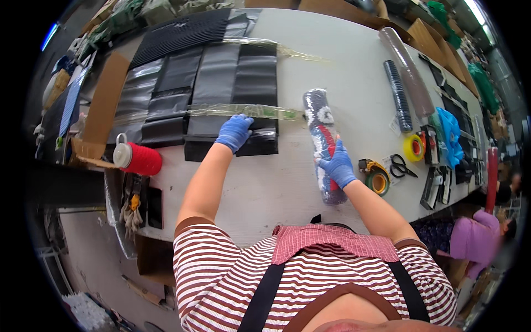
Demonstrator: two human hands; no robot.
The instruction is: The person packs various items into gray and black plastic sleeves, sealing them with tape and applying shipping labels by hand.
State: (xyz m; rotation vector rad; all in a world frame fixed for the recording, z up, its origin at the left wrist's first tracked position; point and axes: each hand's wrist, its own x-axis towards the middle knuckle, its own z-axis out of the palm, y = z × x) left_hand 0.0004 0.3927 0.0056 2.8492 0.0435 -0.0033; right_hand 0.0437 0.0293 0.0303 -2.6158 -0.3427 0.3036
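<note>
My right hand (338, 166), in a blue glove, grips the near half of a rolled mat (319, 133) patterned in grey, white, red and blue. The roll is wrapped in clear plastic and lies lengthwise on the white table. My left hand (234, 133), gloved too, is on the stack of black plastic bags (215, 74), its fingers bent and close together on the top bag. Just beyond those fingertips a strip of clear tape (265, 112) crosses the bags and reaches toward the roll. Underneath the left fingers, the bag's edge is partly hidden.
On the right lie a dark ribbed roll (398, 97), a long plastic film roll (406, 69), a yellow tape roll (414, 148), scissors (402, 166) and a tape measure (373, 166). A red jug (141, 159) stands left, beside a cardboard flap (105, 105). A person in purple (475, 238) is at right.
</note>
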